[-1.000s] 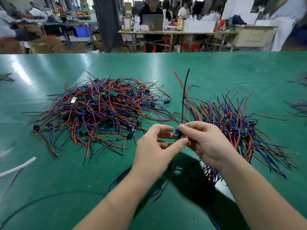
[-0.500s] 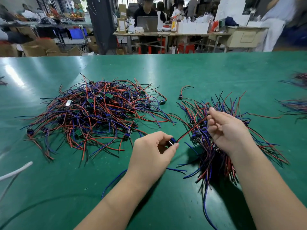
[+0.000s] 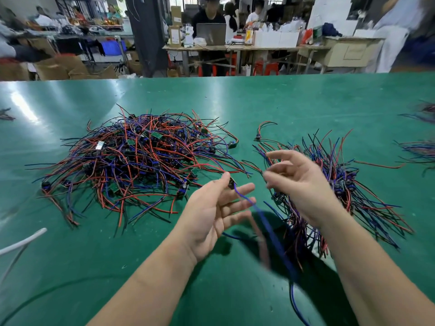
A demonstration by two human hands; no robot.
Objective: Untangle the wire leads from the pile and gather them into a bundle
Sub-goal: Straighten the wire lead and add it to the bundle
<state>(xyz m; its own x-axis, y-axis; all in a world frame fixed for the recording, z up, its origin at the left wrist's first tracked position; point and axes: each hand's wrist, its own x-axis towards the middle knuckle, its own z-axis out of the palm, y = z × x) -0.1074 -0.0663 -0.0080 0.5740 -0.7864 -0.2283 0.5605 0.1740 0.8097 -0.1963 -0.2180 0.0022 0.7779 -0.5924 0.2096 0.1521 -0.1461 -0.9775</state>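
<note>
gleaming green table (image 3: pixel 294 102); cluttered workbench (image 3: pixel 235 47) behind

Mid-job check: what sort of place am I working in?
Probably an electronics assembly workshop: a pile of wire leads with small circuit boards on a green bench, cardboard boxes behind, and people at a table with a laptop.
</note>
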